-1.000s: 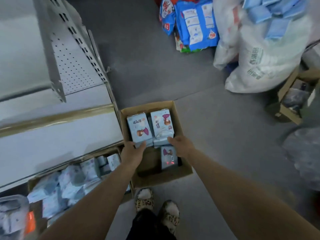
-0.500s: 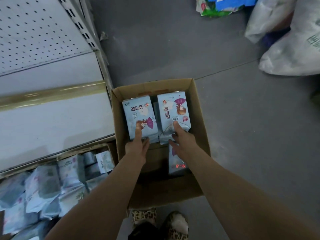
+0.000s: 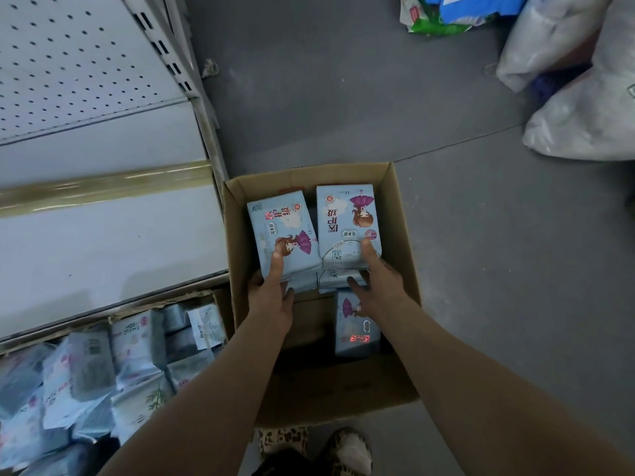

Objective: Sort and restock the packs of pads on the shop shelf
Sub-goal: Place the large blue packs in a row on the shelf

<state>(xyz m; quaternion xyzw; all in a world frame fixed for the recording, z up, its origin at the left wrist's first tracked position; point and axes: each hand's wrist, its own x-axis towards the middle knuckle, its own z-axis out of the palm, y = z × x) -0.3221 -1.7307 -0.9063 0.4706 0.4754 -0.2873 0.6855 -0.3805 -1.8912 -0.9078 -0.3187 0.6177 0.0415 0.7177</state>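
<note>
Inside the box [image 3: 402, 214], left hand [image 3: 271, 300] and right hand [image 3: 381, 286] round packs [image 3: 285, 225]

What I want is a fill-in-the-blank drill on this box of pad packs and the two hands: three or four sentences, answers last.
The left hand and the right hand each grip a pack inside the open ____ box.
The left pack and the right pack are both pale ____.
A third pack lies partly behind the ____ wrist.
The shoes have a ____ print.
Missing words: cardboard, blue, right, leopard.
</note>
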